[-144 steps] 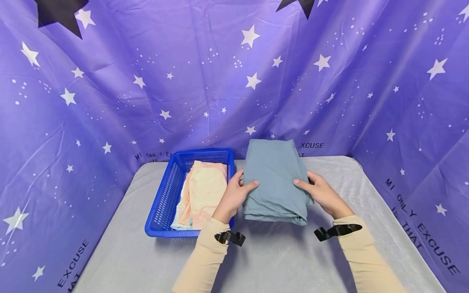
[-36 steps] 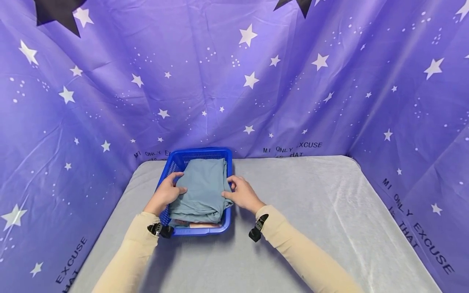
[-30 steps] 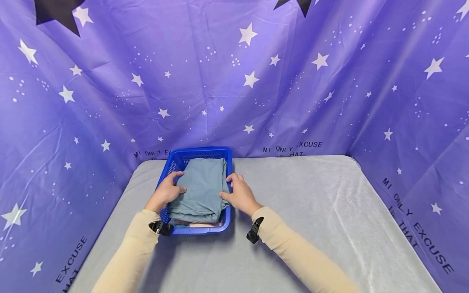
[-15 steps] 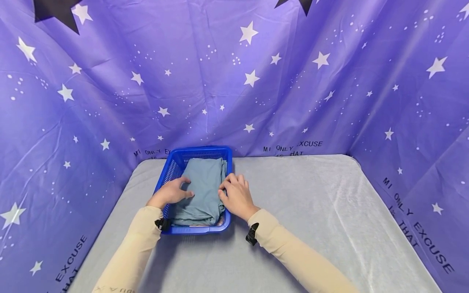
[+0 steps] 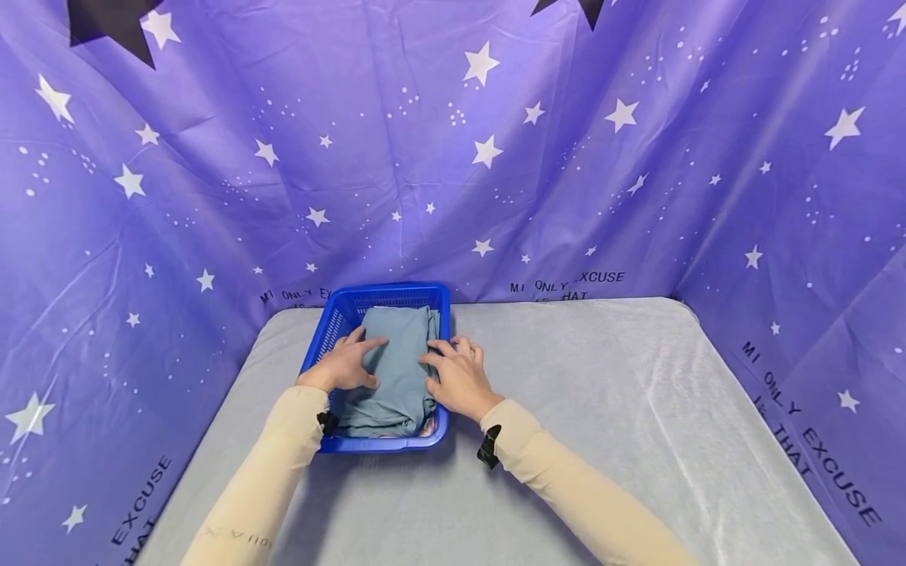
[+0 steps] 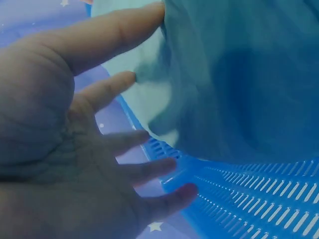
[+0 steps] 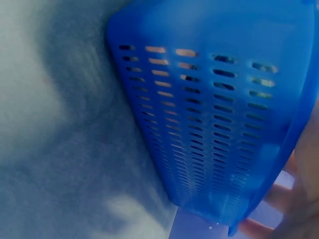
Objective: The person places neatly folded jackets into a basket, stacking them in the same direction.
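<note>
A folded grey-blue garment (image 5: 400, 346) lies in the blue plastic basket (image 5: 385, 446), over a sliver of pinkish cloth (image 5: 428, 427) at the near right corner. My left hand (image 5: 344, 366) reaches over the basket's left side, its fingers spread and thumb at the garment. In the left wrist view, the thumb tip meets the garment (image 6: 239, 84) while the other fingers fan out. My right hand (image 5: 462, 382) arches over the right rim, with fingertips at the garment's right edge. The right wrist view shows mostly the basket's slotted wall (image 7: 199, 119), which partly hides that hand.
The basket stands toward the back left of a table covered in grey cloth (image 5: 602, 409). Purple curtains (image 5: 439, 157) printed with stars enclose the table at the back and both sides. Black straps (image 5: 488, 446) circle the wrists.
The grey-blue garment has been carried left from above the table into the basket. Over the last second, both hands let go of its sides, and the left hand moved inward with fingers spreading.
</note>
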The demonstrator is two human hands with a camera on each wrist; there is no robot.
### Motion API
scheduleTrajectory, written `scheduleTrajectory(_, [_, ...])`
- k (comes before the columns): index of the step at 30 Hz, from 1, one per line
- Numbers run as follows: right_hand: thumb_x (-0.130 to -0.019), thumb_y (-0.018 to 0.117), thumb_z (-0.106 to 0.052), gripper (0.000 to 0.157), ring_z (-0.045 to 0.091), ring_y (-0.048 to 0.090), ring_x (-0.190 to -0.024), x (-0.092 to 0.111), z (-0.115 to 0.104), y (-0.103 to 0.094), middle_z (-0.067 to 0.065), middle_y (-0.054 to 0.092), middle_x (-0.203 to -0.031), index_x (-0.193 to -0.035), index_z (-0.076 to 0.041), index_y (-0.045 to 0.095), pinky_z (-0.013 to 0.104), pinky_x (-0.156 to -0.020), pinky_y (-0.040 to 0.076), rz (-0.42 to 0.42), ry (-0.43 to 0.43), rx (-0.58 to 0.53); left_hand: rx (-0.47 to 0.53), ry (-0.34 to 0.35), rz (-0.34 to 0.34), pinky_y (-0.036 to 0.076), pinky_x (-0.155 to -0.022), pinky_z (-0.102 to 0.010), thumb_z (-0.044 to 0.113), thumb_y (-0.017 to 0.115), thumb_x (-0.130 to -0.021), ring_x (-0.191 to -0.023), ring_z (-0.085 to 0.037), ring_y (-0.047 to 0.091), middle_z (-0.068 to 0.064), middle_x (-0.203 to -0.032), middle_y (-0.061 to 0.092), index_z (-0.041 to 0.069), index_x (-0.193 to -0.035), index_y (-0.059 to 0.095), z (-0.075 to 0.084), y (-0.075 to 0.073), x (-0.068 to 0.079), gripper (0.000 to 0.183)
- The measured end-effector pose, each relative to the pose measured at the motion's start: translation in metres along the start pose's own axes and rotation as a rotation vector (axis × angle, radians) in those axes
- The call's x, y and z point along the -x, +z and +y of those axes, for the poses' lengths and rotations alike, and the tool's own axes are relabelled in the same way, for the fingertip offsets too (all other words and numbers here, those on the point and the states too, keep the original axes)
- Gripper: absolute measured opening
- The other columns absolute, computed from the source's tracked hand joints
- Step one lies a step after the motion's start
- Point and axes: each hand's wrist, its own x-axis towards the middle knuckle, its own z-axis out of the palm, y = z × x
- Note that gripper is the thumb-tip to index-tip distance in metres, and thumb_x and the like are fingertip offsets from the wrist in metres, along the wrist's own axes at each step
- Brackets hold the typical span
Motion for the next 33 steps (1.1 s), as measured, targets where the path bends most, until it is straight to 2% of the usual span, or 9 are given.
scheduleTrajectory(2, [-0.096, 0.067, -0.028, 0.038, 0.04, 0.038, -0.139, -0.001, 0.0, -0.002, 0.004, 0.053, -0.154, -0.133, -0.025, 0.069, 0.061, -0.11, 0.026, -0.039, 0.003, 0.015, -0.017, 0.007, -0.006, 0.02, -0.115, -0.079, 0.021, 0.081, -0.087, -0.154, -0.053, 0.01, -0.021, -0.171, 0.009, 0.023, -0.159, 0.039, 0.001, 0.0, -0.005, 0.083])
scheduleTrajectory(5, [-0.097, 0.064, -0.03, 0.039, 0.042, 0.037, -0.141, -0.004, 0.001, -0.002, 0.004, 0.051, -0.156, -0.135, -0.025, 0.068, 0.062, -0.111, 0.026, -0.088, 0.015, 0.028, -0.044, 0.015, -0.03, 0.016, -0.117, -0.077, 0.023, 0.082, -0.087, -0.155, -0.051, 0.009, -0.018, -0.172, 0.011, 0.024, -0.16, 0.037, 0.0, 0.001, -0.012, 0.086])
scheduleTrajectory(15, [-0.103, 0.051, -0.027, 0.035, 0.039, 0.04, -0.139, -0.014, -0.001, -0.002, -0.003, 0.049, -0.157, -0.133, -0.03, 0.07, 0.058, -0.11, 0.028, -0.212, 0.018, 0.099, -0.065, 0.004, -0.077, 0.018, -0.118, -0.075, 0.021, 0.084, -0.086, -0.155, -0.049, 0.013, -0.018, -0.172, 0.013, 0.024, -0.161, 0.035, -0.004, 0.007, -0.025, 0.09])
scheduleTrajectory(23, [-0.102, 0.053, -0.03, 0.034, 0.032, 0.046, -0.126, -0.02, -0.003, -0.004, -0.005, 0.052, -0.154, -0.132, -0.031, 0.07, 0.055, -0.107, 0.031, -0.263, 0.01, 0.159, -0.063, -0.018, -0.076, 0.021, -0.118, -0.074, 0.019, 0.084, -0.085, -0.155, -0.049, 0.015, -0.018, -0.172, 0.014, 0.024, -0.16, 0.036, -0.002, 0.01, -0.028, 0.09])
scheduleTrajectory(29, [-0.103, 0.053, -0.03, 0.035, 0.03, 0.045, -0.123, -0.022, -0.004, -0.008, -0.005, 0.049, -0.155, -0.135, -0.032, 0.068, 0.053, -0.107, 0.03, -0.32, 0.019, 0.181, -0.066, -0.018, -0.069, 0.023, -0.117, -0.074, 0.019, 0.084, -0.085, -0.155, -0.049, 0.015, -0.017, -0.172, 0.014, 0.024, -0.16, 0.037, -0.002, 0.012, -0.031, 0.089])
scheduleTrajectory(33, [-0.104, 0.052, -0.031, 0.035, 0.03, 0.045, -0.122, -0.022, 0.0, -0.007, -0.004, 0.048, -0.156, -0.135, -0.031, 0.068, 0.053, -0.107, 0.03, -0.312, 0.017, 0.149, -0.072, -0.016, -0.065, 0.025, -0.117, -0.073, 0.019, 0.084, -0.085, -0.155, -0.049, 0.016, -0.017, -0.172, 0.015, 0.025, -0.16, 0.036, -0.002, 0.013, -0.032, 0.089])
